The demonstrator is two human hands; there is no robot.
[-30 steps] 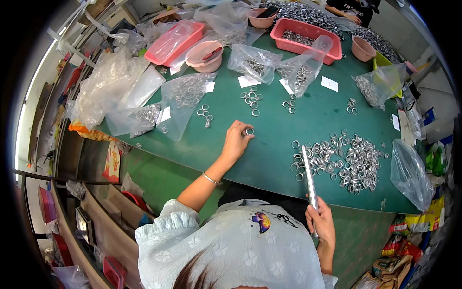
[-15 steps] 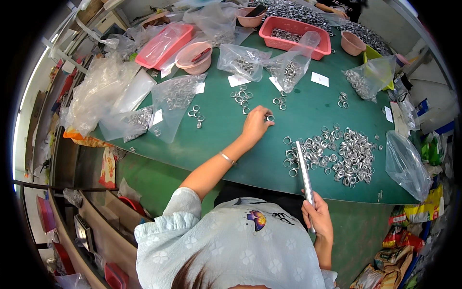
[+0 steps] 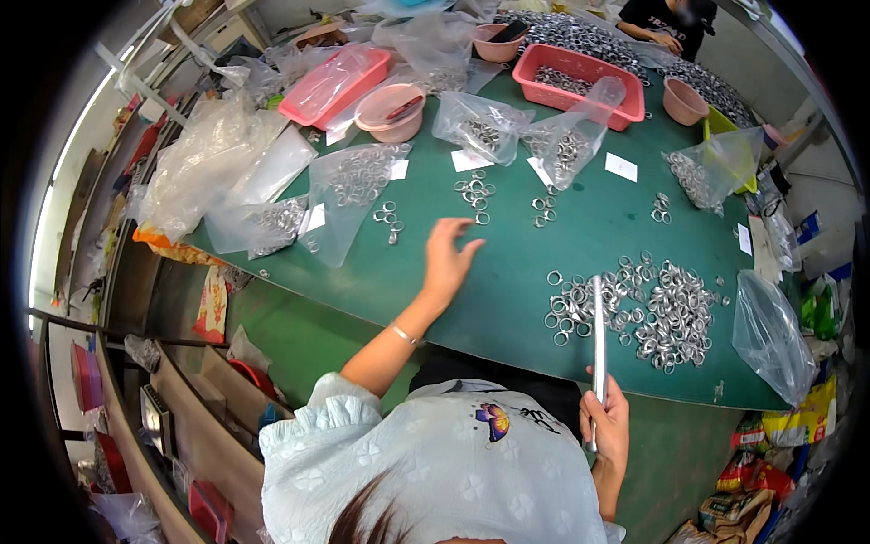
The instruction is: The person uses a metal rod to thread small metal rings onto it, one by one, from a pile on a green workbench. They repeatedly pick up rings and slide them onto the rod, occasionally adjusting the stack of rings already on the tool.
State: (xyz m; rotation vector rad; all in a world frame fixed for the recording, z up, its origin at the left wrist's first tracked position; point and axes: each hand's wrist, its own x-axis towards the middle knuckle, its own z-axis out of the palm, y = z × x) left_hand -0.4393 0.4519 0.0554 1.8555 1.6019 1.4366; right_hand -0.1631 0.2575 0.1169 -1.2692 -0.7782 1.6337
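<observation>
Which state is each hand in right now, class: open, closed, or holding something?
Left hand: open, thumb and fingers apart, nothing visible between them.
Right hand: closed around the lower part of a long silver rod.

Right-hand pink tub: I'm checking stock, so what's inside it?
Loose metal rings lie inside the pink tub. A clear bag overlaps its right side, partly obscuring that end; whatever lies beneath the visible rings is hidden.

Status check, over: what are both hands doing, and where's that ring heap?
Left hand open, no ring seen in it. Right hand gripping metal rod. Loose rings heaped on green table, right side; rod partly blocks view of some.
</observation>
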